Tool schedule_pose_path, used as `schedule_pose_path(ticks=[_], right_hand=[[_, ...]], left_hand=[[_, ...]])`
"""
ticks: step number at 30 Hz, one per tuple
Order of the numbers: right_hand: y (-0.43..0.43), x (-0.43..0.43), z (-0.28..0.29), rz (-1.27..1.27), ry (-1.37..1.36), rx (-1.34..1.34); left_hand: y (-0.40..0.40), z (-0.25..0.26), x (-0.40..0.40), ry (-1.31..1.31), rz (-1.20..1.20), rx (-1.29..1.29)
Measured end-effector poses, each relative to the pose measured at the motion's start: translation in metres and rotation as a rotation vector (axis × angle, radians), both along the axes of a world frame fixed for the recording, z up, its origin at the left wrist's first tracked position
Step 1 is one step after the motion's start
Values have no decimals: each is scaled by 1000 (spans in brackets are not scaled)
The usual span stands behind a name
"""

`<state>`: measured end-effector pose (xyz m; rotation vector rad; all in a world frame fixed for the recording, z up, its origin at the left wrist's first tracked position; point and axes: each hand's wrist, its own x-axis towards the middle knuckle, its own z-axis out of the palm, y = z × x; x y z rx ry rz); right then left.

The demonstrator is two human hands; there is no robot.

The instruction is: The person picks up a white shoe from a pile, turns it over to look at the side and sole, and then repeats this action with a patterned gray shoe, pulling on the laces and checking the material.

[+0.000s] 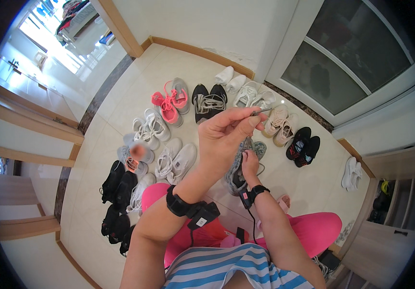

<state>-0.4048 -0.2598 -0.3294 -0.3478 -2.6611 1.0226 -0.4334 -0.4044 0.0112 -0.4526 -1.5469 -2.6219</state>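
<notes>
My left hand (225, 135) is raised in front of me. Its thumb and forefinger pinch a thin grey lace end (264, 111) whose stiff tip points right. Lower and further right, my right hand (251, 165) grips a grey patterned sneaker (232, 178) at its opening. Part of that sneaker is hidden behind my left hand and wrist. Its mate (260, 149), also grey, shows just beyond my right hand. A thin lace loop (263, 168) hangs out beside my right fingers.
Pairs of shoes stand around me in an arc: white sneakers (181, 164), pink-and-grey sneakers (171, 113), black sneakers (219, 98), beige sneakers (278, 121) and black-red shoes (297, 144). A shoe cabinet (381, 245) stands at right, near a glazed door (330, 76).
</notes>
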Motion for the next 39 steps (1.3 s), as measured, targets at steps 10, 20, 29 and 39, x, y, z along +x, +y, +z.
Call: schedule_pose_path(ticks=[10, 20, 29, 39], right_hand=[[6, -9, -22, -155, -48, -493], [1, -9, -26, -172, 23, -759], [9, -9, -38, -210, -62, -642], [33, -23, 70, 52, 168, -669]], left_hand=[[2, -5, -5, -16, 4, -28], [4, -9, -7, -43, 7, -43], [10, -7, -10, -36, -5, -1], [19, 10, 0, 35, 30, -58]])
